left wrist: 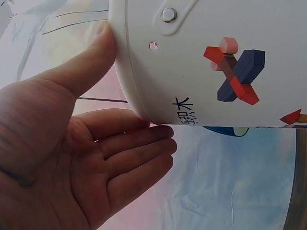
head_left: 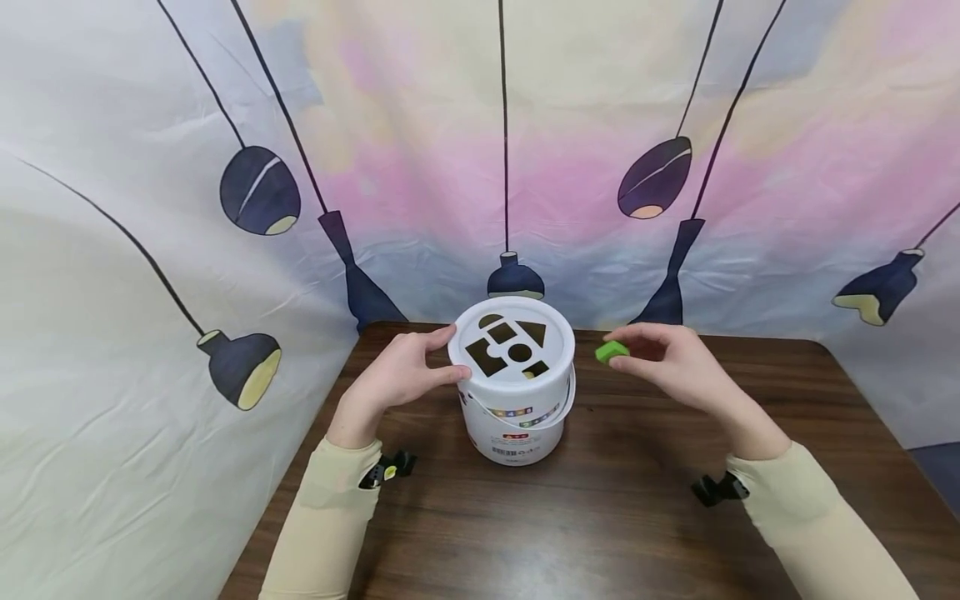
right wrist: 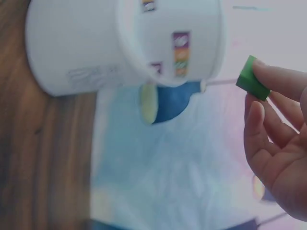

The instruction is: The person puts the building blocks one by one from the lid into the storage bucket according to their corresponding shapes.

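In the head view, a white bucket point(head_left: 487, 446) stands on the table, its round lid point(head_left: 557, 333) cut with holes of several shapes. My left hand point(head_left: 401, 367) rests against the lid's left rim, thumb and index finger apart. The left wrist view shows its fingers point(left wrist: 139, 143) stretched out fairly straight beside the rim. To the right of the bucket, my right hand point(head_left: 682, 358) pinches a small green block point(head_left: 611, 353) between thumb and fingers. In the right wrist view the green block point(right wrist: 253, 80) is held up, apart from the bucket.
The bucket's white carrying handle point(head_left: 564, 417) hangs down at its front right. A dark wooden table point(head_left: 495, 533) lies under everything. Behind it hangs a cloth point(head_left: 577, 108) printed with hanging lamps. A bit of yellow shows in the lid's lower right hole.
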A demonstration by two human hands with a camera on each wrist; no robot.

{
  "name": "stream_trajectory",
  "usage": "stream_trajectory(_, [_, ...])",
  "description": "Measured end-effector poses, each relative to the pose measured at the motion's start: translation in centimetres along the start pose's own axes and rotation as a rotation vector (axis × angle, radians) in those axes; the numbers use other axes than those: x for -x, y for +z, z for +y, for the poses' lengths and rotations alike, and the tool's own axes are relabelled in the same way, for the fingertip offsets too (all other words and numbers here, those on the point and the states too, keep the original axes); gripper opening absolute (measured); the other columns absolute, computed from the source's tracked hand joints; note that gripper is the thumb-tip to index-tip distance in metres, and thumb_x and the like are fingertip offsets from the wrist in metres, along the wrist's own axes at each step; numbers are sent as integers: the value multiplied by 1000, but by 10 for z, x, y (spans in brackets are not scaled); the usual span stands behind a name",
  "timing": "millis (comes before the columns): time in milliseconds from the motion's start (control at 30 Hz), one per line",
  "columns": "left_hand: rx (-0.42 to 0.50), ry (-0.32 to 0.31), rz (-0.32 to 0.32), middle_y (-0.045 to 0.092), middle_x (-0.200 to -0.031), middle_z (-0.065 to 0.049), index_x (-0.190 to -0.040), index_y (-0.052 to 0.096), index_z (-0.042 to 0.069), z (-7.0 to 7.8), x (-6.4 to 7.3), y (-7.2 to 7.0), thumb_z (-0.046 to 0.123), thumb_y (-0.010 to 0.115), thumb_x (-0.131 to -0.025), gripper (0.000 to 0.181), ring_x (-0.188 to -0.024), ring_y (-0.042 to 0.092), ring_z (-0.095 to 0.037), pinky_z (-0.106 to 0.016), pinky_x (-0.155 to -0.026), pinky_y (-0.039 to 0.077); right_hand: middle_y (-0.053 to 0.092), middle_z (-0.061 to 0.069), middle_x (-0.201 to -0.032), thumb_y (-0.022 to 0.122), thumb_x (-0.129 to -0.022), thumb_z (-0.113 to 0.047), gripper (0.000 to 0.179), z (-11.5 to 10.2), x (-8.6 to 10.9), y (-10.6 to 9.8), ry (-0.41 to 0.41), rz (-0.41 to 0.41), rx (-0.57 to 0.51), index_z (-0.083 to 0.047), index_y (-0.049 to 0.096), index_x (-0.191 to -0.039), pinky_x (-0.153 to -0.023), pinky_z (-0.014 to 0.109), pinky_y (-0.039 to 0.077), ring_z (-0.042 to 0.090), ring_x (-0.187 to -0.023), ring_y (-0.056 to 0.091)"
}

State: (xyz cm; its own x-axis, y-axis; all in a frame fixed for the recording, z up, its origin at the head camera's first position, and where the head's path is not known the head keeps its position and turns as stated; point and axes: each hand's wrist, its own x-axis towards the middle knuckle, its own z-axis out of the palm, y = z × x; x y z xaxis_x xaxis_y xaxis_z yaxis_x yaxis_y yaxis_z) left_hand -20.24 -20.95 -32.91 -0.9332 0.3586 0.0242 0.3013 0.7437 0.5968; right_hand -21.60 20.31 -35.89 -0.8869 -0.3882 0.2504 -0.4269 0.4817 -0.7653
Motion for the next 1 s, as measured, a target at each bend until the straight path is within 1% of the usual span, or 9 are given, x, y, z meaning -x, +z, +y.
stream_trajectory(100, [3, -12, 9, 49, -162, -9, -163, 45, 12, -1, 1, 0, 44, 82, -95, 84, -148, 48, -24, -51, -116, 45, 78, -4, -113, 85, -96, -26, 32, -18, -14, 7, -92, -47, 10, -18, 80, -126, -78, 29, 61, 16, -95, 73])
stream_trajectory(167, [5, -15, 12, 49, -162, -8, -163, 45, 12, -2, 1, 0, 45, 83, -95, 84, -148, 48, -24, -51, -116, 45, 78, -4, -112, 85, -96, -21, 31, -28, -25, 15, -164, -75, 25, -15, 81, -126, -80, 29, 61, 13, -95, 73])
stream_trajectory(233, [6, -13, 12, 49, -162, -9, -163, 45, 12, -2, 1, 0, 45, 82, -95, 84, -143, 52, -24, -51, -114, 46, 78, -5, -111, 85, -95, -16, 30, -37, -35, 22, -231, -97, 40, -12, 81, -124, -81, 30, 61, 11, -95, 73])
stream_trajectory(300, [4, -9, 11, 49, -162, -9, -163, 45, 11, -1, 0, 1, 44, 82, -96, 84, -143, 53, -24, -51, -114, 47, 78, -6, -108, 85, -94, -12, 29, -44, -43, 29, -287, -112, 55, -11, 81, -123, -77, 30, 61, 12, -90, 72])
stream_trajectory(433, [7, -3, 12, 49, -162, -10, -163, 45, 9, 1, -1, 3, 43, 82, -96, 84, -146, 51, -24, -51, -116, 46, 77, -6, -108, 84, -93, -7, 27, -52, -54, 36, -356, -158, 70, -10, 81, -121, -73, 32, 60, 14, -84, 69])
stream_trajectory(467, [8, -4, 13, 49, -162, -11, -163, 45, 9, 1, -1, 3, 43, 82, -96, 84, -148, 49, -25, -51, -117, 45, 77, -6, -109, 84, -94, -7, 27, -54, -56, 37, -362, -180, 76, -10, 81, -120, -72, 32, 60, 14, -84, 69])
stream_trajectory(567, [13, -12, 11, 49, -162, -11, -162, 45, 9, 1, -2, 4, 44, 83, -95, 84, -150, 46, -26, -52, -118, 44, 77, -6, -112, 82, -95, -6, 25, -56, -59, 40, -369, -260, 96, -11, 81, -120, -78, 32, 63, 10, -90, 71])
stream_trajectory(667, [18, -16, 10, 49, -162, -11, -162, 46, 9, 1, -2, 5, 45, 82, -95, 85, -151, 44, -27, -52, -119, 42, 77, -6, -111, 81, -97, -8, 23, -56, -60, 41, -358, -321, 122, -12, 81, -120, -81, 31, 63, 10, -93, 71])
stream_trajectory(1000, [22, -7, 13, 49, -162, -9, -162, 46, 10, 0, -2, 7, 46, 83, -95, 85, -151, 43, -26, -51, -120, 42, 76, -7, -111, 76, -101, -12, 23, -56, -59, 39, -338, -386, 140, -15, 80, -123, -83, 34, 62, 9, -93, 71])
